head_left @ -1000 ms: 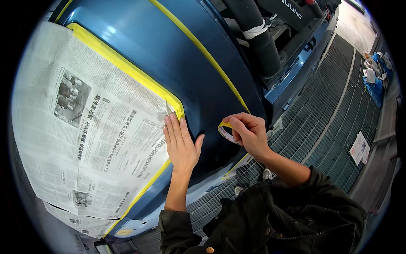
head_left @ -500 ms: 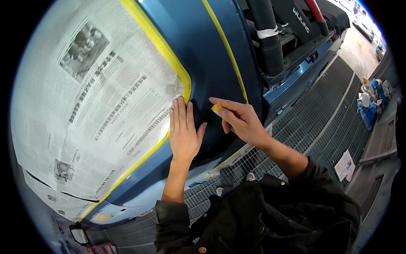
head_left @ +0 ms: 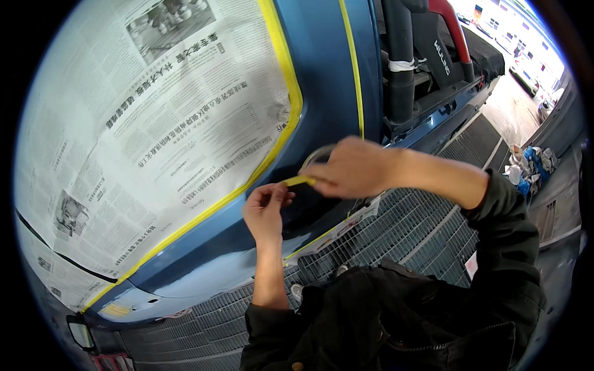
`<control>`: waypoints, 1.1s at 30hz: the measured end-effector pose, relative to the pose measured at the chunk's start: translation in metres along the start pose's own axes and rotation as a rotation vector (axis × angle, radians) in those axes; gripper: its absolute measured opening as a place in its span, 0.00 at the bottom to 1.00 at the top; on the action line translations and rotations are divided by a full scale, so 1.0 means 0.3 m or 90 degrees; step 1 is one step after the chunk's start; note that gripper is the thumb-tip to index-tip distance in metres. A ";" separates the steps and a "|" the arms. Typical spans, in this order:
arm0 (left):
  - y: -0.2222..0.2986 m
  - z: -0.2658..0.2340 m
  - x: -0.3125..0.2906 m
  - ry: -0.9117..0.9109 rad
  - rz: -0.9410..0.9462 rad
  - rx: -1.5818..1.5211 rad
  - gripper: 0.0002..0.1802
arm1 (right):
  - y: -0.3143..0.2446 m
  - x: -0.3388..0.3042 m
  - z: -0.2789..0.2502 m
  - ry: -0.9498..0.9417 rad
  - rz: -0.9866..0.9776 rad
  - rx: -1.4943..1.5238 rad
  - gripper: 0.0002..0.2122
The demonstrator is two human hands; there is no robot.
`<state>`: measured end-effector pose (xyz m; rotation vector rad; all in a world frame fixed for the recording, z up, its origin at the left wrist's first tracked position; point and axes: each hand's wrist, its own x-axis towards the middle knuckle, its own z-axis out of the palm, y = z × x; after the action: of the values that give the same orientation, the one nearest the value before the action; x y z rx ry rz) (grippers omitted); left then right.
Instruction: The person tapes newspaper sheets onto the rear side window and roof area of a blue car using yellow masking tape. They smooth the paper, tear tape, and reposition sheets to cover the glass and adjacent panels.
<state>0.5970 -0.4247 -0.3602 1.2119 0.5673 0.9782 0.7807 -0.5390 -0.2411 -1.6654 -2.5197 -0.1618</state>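
Note:
My right hand [head_left: 356, 168] grips a roll of yellow masking tape [head_left: 317, 153], whose rim shows above the fingers. A short tape strip [head_left: 297, 180] runs from it to my left hand [head_left: 265, 213], which pinches the free end between thumb and fingers. Both hands are over the dark blue vehicle panel [head_left: 328, 80], close to its lower edge. To the left, newspaper sheets [head_left: 179, 123] cover a large area, bordered by a yellow tape line [head_left: 296, 86]. Another tape line [head_left: 354, 55] runs along the panel farther right.
A black post [head_left: 401, 86] and a red tube [head_left: 456, 31] stand at the vehicle's open part, far right. Metal grating [head_left: 427, 213] forms the floor. Crumpled paper and blue plastic [head_left: 529, 168] lie by the right wall. A mirror [head_left: 80, 334] juts out at lower left.
My left hand has lifted from the newspaper's taped corner and now pinches the tape end. My right hand has turned over, showing the roll. The view has shifted, moving the panel rightward.

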 end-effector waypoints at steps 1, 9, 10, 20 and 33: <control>-0.002 -0.022 0.003 0.071 0.030 0.002 0.05 | 0.006 0.018 -0.067 -0.060 0.018 -0.141 0.16; -0.024 -0.039 0.038 0.310 0.068 0.043 0.10 | 0.088 0.138 -0.152 -0.006 0.211 -0.339 0.09; -0.021 -0.039 0.041 0.317 0.069 0.052 0.10 | 0.086 0.149 -0.150 -0.007 0.223 -0.329 0.09; 0.045 -0.070 0.067 0.351 0.036 0.384 0.15 | 0.076 0.193 -0.131 -0.008 0.237 -0.349 0.05; -0.126 -0.070 0.073 0.023 0.601 0.854 0.31 | 0.070 0.217 -0.144 -0.009 0.221 -0.331 0.03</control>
<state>0.6028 -0.3967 -0.3993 2.8244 0.7009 1.4230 0.7764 -0.4783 -0.1878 -2.2559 -2.2687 -0.8291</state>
